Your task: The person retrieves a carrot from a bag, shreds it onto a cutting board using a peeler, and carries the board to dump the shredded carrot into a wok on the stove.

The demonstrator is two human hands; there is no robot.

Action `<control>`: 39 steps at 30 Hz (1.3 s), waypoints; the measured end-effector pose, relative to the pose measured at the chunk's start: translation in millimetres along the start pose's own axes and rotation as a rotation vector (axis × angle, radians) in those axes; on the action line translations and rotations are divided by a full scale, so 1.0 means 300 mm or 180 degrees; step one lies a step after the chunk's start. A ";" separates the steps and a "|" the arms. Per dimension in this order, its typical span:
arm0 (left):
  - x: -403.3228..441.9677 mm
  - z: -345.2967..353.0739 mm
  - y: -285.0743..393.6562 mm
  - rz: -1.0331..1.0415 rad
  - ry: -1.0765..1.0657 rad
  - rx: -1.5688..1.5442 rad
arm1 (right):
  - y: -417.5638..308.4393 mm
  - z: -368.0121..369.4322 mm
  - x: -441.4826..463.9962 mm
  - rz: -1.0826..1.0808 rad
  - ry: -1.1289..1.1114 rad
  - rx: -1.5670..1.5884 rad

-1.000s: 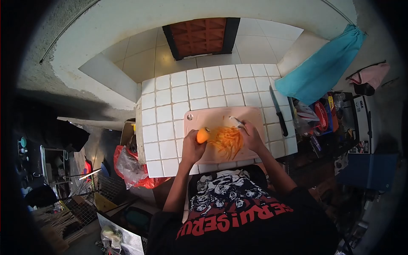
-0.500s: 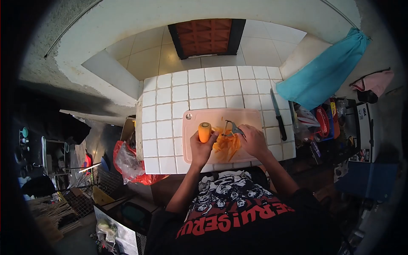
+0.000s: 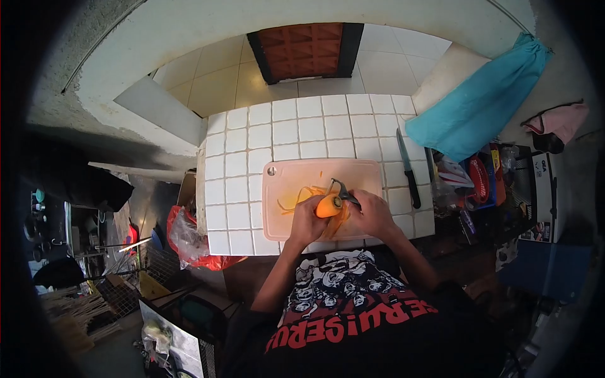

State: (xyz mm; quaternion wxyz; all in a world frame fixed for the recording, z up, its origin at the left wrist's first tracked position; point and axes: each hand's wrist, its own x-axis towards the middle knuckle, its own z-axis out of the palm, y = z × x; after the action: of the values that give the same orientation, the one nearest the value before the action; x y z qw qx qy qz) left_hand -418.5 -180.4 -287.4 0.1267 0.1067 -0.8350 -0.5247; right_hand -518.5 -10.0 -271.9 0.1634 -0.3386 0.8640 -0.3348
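Note:
My left hand [image 3: 307, 225] is wrapped round an orange carrot [image 3: 328, 206], its cut end tilted to the right. Fingers closed, my right hand [image 3: 373, 215] grips a dark-handled peeler [image 3: 341, 190], whose head is close beside the carrot's end. Both hands are over a pink cutting board [image 3: 280, 223]. Thin orange peelings [image 3: 289, 200] lie on the board left of the carrot, and more [image 3: 336, 228] are below it, partly hidden by my hands.
A knife [image 3: 408, 169] with a black handle lies right of the board on the white tiled counter [image 3: 236, 183]. A turquoise cloth [image 3: 482, 104] hangs at the right. Red and clear plastic bags [image 3: 189, 246] are at the counter's left edge.
The carrot has tipped over to the right and come up against the peeler. My hands are closer together, and peelings now show left of the carrot.

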 end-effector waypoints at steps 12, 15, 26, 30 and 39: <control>-0.040 0.041 0.020 -0.0816 0.0546 -0.1280 | 0.015 0.017 -0.021 -0.0027 0.0025 0.0175; -0.043 0.073 0.016 -0.0403 0.0479 -0.0680 | 0.013 0.046 -0.021 -0.0038 0.0004 0.0290; -0.055 0.044 -0.052 -0.0520 0.0581 -0.0479 | 0.044 0.032 -0.029 0.0070 0.0002 0.0769; -0.055 0.037 -0.071 -0.1029 0.1132 -0.0962 | 0.040 0.020 -0.035 0.0314 0.0097 0.0920; -0.036 0.063 -0.072 -0.1093 0.0837 -0.1209 | 0.014 0.054 -0.042 0.0115 0.0170 0.1107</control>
State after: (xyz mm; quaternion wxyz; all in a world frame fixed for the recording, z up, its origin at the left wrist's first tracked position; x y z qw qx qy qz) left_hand -413.4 -170.1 -315.8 0.1610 0.2881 -0.6678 -0.6672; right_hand -503.3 -6.5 -285.7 0.2025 -0.2807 0.8031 -0.4851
